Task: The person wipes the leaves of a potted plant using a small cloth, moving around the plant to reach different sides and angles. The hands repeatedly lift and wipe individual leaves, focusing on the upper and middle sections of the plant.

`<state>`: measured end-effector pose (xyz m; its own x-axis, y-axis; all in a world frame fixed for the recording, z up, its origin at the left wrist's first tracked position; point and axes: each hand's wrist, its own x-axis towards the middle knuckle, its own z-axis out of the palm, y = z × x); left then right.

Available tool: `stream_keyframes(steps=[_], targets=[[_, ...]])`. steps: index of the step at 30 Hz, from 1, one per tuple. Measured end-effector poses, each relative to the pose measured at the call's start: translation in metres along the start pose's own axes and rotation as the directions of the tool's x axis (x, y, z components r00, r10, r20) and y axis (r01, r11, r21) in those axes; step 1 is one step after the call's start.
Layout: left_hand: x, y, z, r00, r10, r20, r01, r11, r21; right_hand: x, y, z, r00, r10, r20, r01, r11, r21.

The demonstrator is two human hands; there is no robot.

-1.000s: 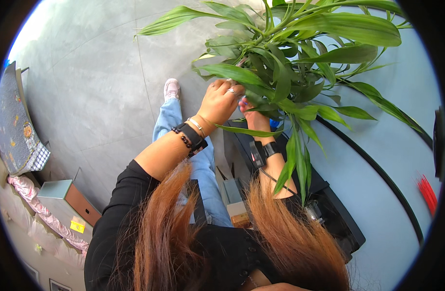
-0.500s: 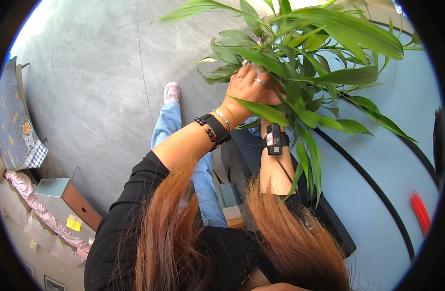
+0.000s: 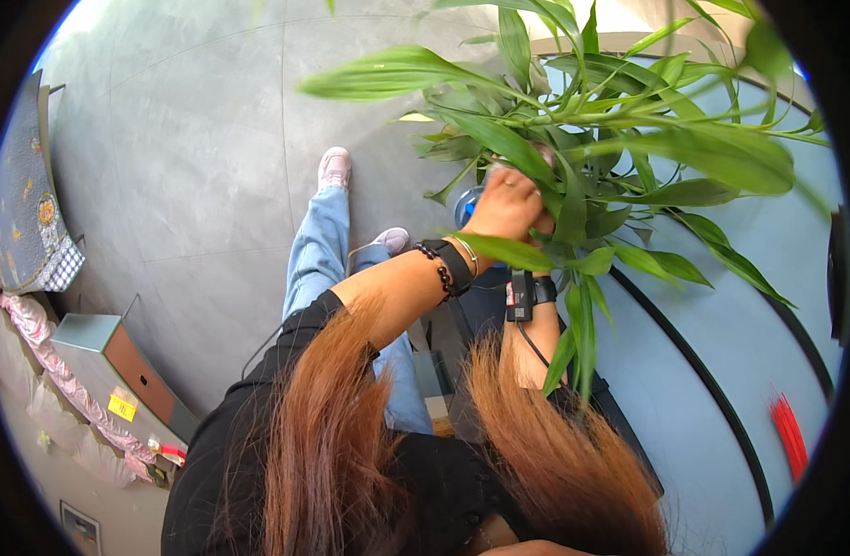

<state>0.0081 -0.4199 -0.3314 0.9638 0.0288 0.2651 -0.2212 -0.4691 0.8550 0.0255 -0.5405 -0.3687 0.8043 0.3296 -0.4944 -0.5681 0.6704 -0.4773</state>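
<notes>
A leafy green potted-type plant with long narrow leaves [image 3: 666,190] spreads across the upper right; its base is hidden. Among its stems is my left hand [image 3: 508,206], slightly blurred, its fingers curled round something the leaves cover. Beside that hand's wrist shows part of a clear round thing with blue in it [image 3: 466,206]; its kind cannot be told. My right hand lies behind the foliage, close to the left one. Only its forearm [image 3: 527,347] with a black strapped device [image 3: 520,295] is plain to see, so its fingers are hidden.
A light blue surface [image 3: 656,361] with curved black strips [image 3: 693,380] lies under the plant. Red thin strands [image 3: 789,435] rest at the right. Grey floor [image 3: 202,185] stretches left, with a cabinet [image 3: 119,361] and a patterned cloth-covered piece [image 3: 26,195] along the edge.
My left hand has moved slightly right and down. The leaves have shifted and sway, and the clear thing with blue has come into sight beside my left wrist.
</notes>
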Motion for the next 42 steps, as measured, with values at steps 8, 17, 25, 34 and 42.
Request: stream_keyframes(steps=[8,17,25,34,42], targets=[[0.013,-0.014,-0.013,0.991,0.005,-0.136,0.024,0.977,0.210,-0.011,-0.004,-0.023,0.985,-0.072,-0.159,0.012,0.936,-0.353],[-0.017,0.002,-0.017,0.995,-0.007,-0.098,0.001,0.998,-0.057,-0.008,-0.009,-0.032,0.997,-0.004,0.083,0.013,0.994,-0.109],[0.015,-0.011,0.001,0.970,-0.185,-0.157,0.219,0.947,0.236,0.000,-0.014,-0.031,0.991,0.056,-0.119,-0.052,0.998,0.029],[-0.068,-0.026,-0.046,0.963,-0.170,0.208,0.227,0.929,-0.291,-0.009,-0.022,-0.009,0.999,-0.041,0.032,0.040,0.999,0.030],[-0.096,-0.092,-0.068,0.700,-0.649,0.298,0.681,0.733,-0.003,-0.009,-0.014,0.006,0.978,-0.179,-0.112,0.201,0.950,0.240]])
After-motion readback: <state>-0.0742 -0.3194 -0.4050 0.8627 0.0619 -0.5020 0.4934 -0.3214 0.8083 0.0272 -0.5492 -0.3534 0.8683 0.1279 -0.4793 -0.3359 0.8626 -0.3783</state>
